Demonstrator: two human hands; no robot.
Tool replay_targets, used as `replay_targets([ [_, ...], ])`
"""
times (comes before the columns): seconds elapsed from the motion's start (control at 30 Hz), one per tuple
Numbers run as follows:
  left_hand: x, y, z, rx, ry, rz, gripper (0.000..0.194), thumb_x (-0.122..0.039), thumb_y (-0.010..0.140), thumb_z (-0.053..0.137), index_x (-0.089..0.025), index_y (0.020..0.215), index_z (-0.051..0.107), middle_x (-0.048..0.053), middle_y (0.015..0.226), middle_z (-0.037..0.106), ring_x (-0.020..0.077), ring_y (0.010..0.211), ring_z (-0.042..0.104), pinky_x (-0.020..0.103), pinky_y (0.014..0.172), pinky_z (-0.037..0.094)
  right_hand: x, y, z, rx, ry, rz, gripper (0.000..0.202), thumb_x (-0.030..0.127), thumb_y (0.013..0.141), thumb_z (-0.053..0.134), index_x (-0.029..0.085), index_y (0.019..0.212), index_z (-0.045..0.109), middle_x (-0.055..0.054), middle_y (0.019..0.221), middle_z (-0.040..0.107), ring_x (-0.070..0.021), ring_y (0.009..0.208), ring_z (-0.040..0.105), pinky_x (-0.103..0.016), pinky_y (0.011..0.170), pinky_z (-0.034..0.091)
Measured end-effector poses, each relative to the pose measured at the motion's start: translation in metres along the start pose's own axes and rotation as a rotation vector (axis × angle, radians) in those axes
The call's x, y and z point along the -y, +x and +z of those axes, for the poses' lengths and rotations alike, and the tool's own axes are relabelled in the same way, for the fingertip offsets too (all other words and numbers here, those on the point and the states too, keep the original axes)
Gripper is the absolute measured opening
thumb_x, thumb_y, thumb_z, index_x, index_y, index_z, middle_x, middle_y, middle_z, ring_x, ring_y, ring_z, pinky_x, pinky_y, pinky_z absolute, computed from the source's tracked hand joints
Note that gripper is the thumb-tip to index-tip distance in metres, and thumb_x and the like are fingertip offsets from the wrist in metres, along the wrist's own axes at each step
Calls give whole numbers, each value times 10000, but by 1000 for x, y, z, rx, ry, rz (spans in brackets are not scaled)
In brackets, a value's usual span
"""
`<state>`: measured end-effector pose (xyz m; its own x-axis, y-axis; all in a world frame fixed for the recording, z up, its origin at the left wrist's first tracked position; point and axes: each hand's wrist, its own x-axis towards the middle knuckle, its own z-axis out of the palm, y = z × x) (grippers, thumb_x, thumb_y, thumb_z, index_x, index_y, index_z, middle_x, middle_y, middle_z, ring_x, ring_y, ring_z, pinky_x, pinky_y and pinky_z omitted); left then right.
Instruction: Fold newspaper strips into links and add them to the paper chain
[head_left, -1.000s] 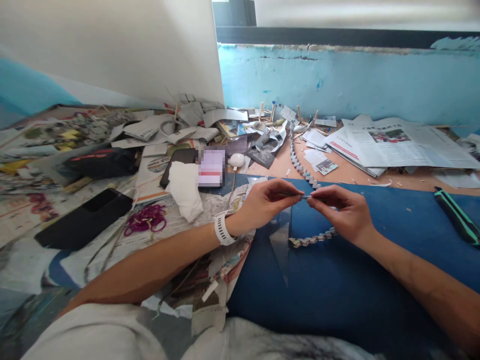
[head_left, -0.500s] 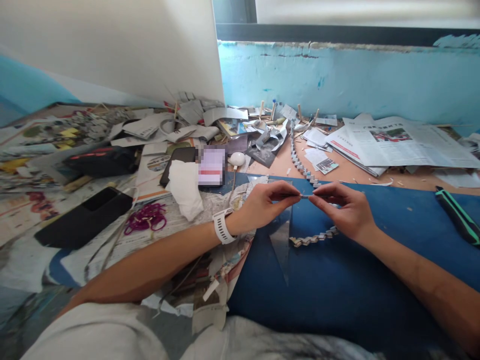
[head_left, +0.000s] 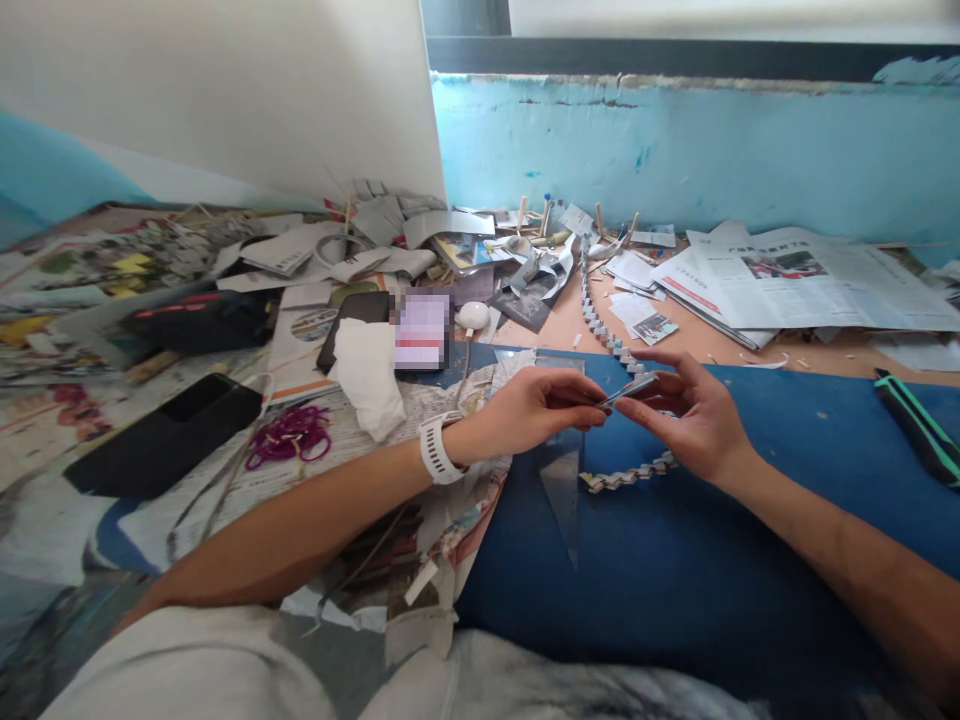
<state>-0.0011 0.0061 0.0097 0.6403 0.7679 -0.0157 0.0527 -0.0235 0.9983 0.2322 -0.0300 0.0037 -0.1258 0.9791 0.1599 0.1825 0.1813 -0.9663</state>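
Note:
Above the blue mat [head_left: 675, 580], my left hand [head_left: 551, 408] pinches one end of a small folded paper strip [head_left: 632, 387]. Its other end rests at the thumb and fingers of my right hand [head_left: 694, 410], which are curled around it. A zigzag chain of folded paper [head_left: 594, 318] runs from the back of the table down behind my right hand. Its near end [head_left: 622, 481] lies on the mat below the hands. Under my left hand lies a clear triangular ruler [head_left: 561, 490], partly covered.
A green and black utility knife [head_left: 916, 428] lies at the right. Newspapers [head_left: 817, 285] are stacked at the back right. On the left are a black case [head_left: 166, 435], purple cord [head_left: 289, 437], white tissue [head_left: 367, 375], a phone [head_left: 420, 330] and a white charger [head_left: 472, 318] among paper scraps.
The paper strip has tilted up toward the right and more of it shows. My right fingers have lifted and spread a little from their tight pinch; my left hand keeps its hold.

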Motion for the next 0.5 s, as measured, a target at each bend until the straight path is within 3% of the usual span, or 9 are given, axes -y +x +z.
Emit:
replay_targets([
  [0.1, 0, 0, 0, -4, 57, 39, 305, -360, 865, 800, -167, 1095, 745, 92, 1010, 815, 211, 942, 783, 327, 853, 645, 0, -2, 3, 35, -4, -13, 596, 421, 822, 852, 274, 1338, 592, -23, 904, 799, -227, 846, 788, -414, 847, 670],
  [0.33, 0, -1, 2, -23, 34, 27, 251, -363, 873, 790, -171, 1030, 753, 82, 954, 816, 204, 898, 782, 321, 814, 645, -2, -3, 3, 73, -25, -40, 427, 415, 849, 832, 258, 1210, 667, -39, 974, 788, -224, 876, 785, -414, 888, 671],
  [0.5, 0, -2, 3, 9, 37, 43, 234, -336, 881, 788, -164, 1038, 757, 84, 951, 812, 192, 899, 777, 306, 823, 641, 2, -5, 3, 17, -81, -56, 325, 414, 840, 842, 258, 1093, 712, -36, 978, 784, -217, 892, 777, -392, 888, 672],
])
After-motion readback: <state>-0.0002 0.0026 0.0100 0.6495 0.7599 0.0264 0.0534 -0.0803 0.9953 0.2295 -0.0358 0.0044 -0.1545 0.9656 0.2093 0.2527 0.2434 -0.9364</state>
